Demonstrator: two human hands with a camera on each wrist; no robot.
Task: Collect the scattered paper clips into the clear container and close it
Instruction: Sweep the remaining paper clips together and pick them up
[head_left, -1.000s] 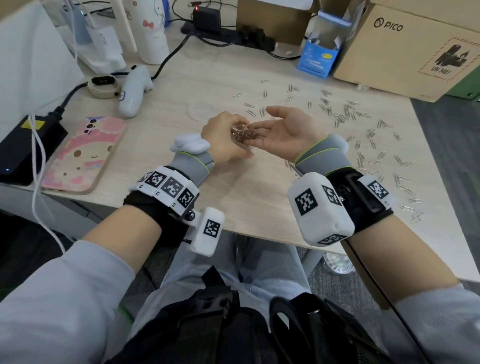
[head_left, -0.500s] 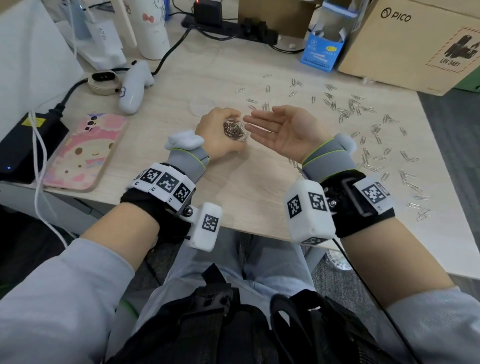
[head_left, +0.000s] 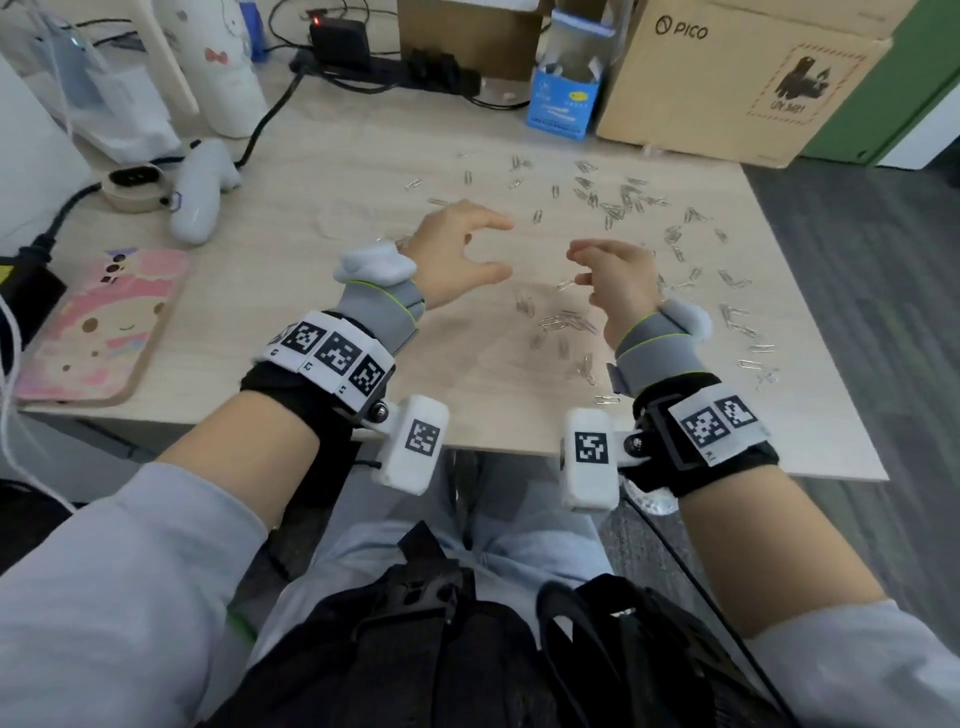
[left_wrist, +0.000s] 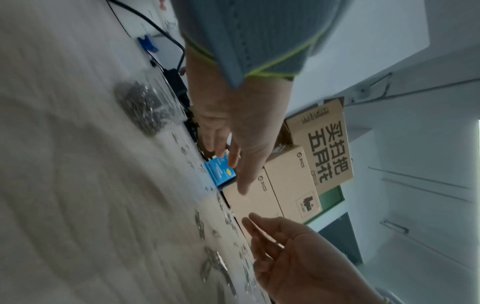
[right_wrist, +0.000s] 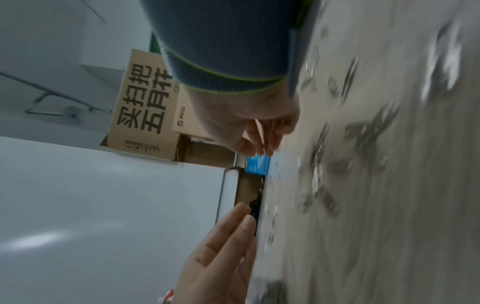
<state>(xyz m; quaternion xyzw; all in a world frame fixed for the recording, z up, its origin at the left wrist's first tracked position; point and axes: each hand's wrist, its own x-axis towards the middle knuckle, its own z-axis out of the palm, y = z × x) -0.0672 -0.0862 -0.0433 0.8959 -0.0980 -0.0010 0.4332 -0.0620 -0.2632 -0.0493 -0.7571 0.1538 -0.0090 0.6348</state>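
Both hands empty over tabletop, container set down by left hand.
Left hand (head_left: 457, 254) fingers (head_left: 493, 222) spread in a loose C, holding nothing; right hand (head_left: 618, 280) fingers loosely curled, empty. Clear container (left_wrist: 145, 107), full of clips, now sits on tabletop (head_left: 322, 208) beside left hand; half a second ago the left hand held it. Paper clips (head_left: 566, 322) scattered under and right of the right hand. Blue box (head_left: 563, 104), cardboard box (head_left: 717, 83) behind.

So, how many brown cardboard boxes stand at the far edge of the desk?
2: the PICO box at the far right, and a second box left of it, near the blue carton. Others may be hidden.
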